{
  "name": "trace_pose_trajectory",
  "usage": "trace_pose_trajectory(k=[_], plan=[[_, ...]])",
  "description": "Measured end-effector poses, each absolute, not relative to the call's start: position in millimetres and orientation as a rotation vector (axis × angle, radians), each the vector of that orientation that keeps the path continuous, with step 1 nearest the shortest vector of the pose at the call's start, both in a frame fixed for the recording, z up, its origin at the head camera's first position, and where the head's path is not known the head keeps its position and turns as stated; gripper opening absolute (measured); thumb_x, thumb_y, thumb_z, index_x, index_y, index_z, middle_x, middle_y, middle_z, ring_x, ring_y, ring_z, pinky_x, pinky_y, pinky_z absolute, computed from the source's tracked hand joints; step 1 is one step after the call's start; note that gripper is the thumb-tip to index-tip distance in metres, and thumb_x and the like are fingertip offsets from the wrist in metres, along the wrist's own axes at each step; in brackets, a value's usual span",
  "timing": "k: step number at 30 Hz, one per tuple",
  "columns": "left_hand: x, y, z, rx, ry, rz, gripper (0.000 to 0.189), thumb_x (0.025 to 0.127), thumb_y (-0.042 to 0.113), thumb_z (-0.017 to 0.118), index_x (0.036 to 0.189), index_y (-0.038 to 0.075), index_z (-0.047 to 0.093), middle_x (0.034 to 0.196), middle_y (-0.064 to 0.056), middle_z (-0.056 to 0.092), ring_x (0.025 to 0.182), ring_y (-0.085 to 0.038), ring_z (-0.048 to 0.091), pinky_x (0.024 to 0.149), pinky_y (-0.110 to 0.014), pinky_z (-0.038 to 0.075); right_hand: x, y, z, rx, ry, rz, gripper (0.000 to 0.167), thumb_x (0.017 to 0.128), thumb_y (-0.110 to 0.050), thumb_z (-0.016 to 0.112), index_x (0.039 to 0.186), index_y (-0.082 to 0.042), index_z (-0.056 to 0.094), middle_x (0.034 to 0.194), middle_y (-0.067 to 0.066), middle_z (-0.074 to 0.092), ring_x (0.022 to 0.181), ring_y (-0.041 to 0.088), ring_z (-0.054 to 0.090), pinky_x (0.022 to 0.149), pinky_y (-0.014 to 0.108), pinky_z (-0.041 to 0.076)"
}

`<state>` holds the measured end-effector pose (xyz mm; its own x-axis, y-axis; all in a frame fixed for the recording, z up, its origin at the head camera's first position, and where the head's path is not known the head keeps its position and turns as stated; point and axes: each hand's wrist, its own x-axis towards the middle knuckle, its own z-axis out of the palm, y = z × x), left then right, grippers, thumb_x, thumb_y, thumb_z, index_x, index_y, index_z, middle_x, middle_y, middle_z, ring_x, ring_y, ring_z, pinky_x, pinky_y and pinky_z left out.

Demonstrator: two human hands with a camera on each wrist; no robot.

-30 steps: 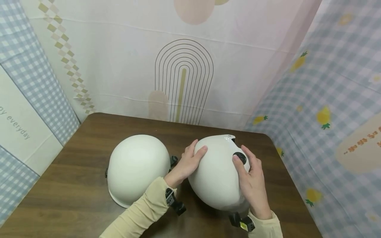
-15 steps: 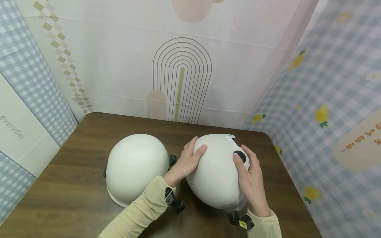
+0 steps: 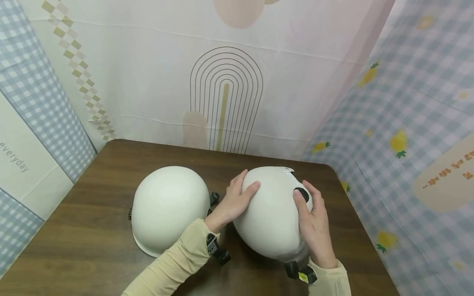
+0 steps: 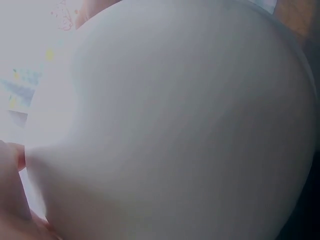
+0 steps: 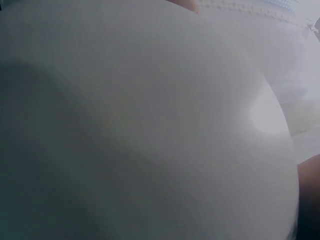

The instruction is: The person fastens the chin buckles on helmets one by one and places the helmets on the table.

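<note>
Both hands hold a glossy white helmet [image 3: 272,213] on the right half of the table. My left hand [image 3: 230,205] grips its left side, thumb laid on the shell. My right hand [image 3: 315,230] grips its right side, the thumb over a round black disc [image 3: 301,194]. In the left wrist view the white shell [image 4: 175,120] fills most of the picture, with part of a hand [image 4: 15,200] at the left edge. The right wrist view is likewise filled by the shell [image 5: 150,115]. The helmet's underside is hidden.
A second white helmet [image 3: 170,209] sits dome up to the left, close to my left forearm, with black parts at its sides. The dark wooden table [image 3: 81,242] ends at a patterned cloth backdrop [image 3: 155,82]; checked cloth [image 3: 407,185] hangs along the right.
The held helmet and both hands have shifted very slightly right since half a second ago. The grip looks the same, and the left helmet stays in place.
</note>
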<state>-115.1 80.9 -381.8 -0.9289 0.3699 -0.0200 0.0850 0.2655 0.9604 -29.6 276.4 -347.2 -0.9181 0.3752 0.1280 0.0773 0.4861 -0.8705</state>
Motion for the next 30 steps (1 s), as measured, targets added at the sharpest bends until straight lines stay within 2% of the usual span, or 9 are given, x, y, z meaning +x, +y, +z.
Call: trace_pose_trajectory(k=[7,13,16,20,23,27,30], plan=[[-113.6,80.1,-379.7,0.453,2.410,1.654,0.079,0.093,0.067,0.042,0.156,0.026,0.019,0.160,-0.010,0.012,0.145,-0.036,0.009,0.105,-0.069,0.015,-33.0,278.5,-352.9,-0.441,-2.419,1.440,0.062,0.096,-0.055,0.049,0.147,-0.021,0.040,0.148,0.011,0.036,0.133,0.029,0.036,0.104,0.055,0.030],[-115.7,79.0,-382.1,0.494,2.414,1.645,0.078,0.093,0.068,0.040,0.156,0.029,0.019,0.160,-0.009,0.012,0.144,-0.037,0.012,0.101,-0.068,0.027,-31.5,274.9,-354.0,-0.425,-2.414,1.399,0.060,0.098,-0.051,0.048,0.147,-0.017,0.039,0.144,0.017,0.035,0.129,0.034,0.037,0.103,0.056,0.028],[-117.5,78.8,-383.8,0.494,2.398,1.659,0.077,0.092,0.070,0.040,0.156,0.031,0.019,0.160,-0.009,0.012,0.144,-0.038,0.014,0.100,-0.068,0.029,-31.0,272.3,-354.6,-0.400,-2.435,1.270,0.058,0.100,-0.049,0.046,0.146,-0.013,0.042,0.140,0.019,0.033,0.127,0.037,0.032,0.101,0.059,0.027],[-118.6,80.2,-386.9,0.515,2.419,1.651,0.077,0.091,0.071,0.039,0.155,0.033,0.020,0.160,-0.010,0.014,0.143,-0.037,0.015,0.100,-0.067,0.029,-31.0,269.9,-357.5,-0.240,-2.406,1.011,0.050,0.104,-0.034,0.045,0.142,-0.002,0.046,0.147,0.021,0.027,0.133,0.039,0.018,0.100,0.063,0.019],[-119.3,81.4,-388.5,0.539,2.441,1.637,0.077,0.091,0.073,0.038,0.155,0.034,0.020,0.160,-0.010,0.014,0.144,-0.036,0.015,0.101,-0.066,0.029,-32.5,268.7,-358.6,-0.052,-2.360,0.883,0.041,0.104,-0.016,0.044,0.141,0.003,0.045,0.153,0.018,0.023,0.137,0.039,0.018,0.102,0.064,0.021],[-119.8,81.3,-388.8,0.550,2.444,1.634,0.077,0.090,0.073,0.038,0.155,0.036,0.019,0.160,-0.009,0.014,0.144,-0.034,0.015,0.102,-0.066,0.028,-34.5,268.5,-357.2,0.130,-2.356,0.843,0.042,0.102,0.000,0.040,0.144,-0.001,0.043,0.154,0.012,0.028,0.137,0.035,0.031,0.098,0.061,0.036],[-119.7,79.2,-388.6,0.558,2.430,1.632,0.079,0.089,0.074,0.039,0.155,0.037,0.017,0.161,-0.009,0.012,0.145,-0.034,0.013,0.103,-0.066,0.027,-35.0,269.1,-356.6,0.175,-2.367,0.848,0.044,0.101,0.006,0.039,0.144,-0.002,0.044,0.150,0.011,0.037,0.133,0.033,0.040,0.098,0.056,0.039]])
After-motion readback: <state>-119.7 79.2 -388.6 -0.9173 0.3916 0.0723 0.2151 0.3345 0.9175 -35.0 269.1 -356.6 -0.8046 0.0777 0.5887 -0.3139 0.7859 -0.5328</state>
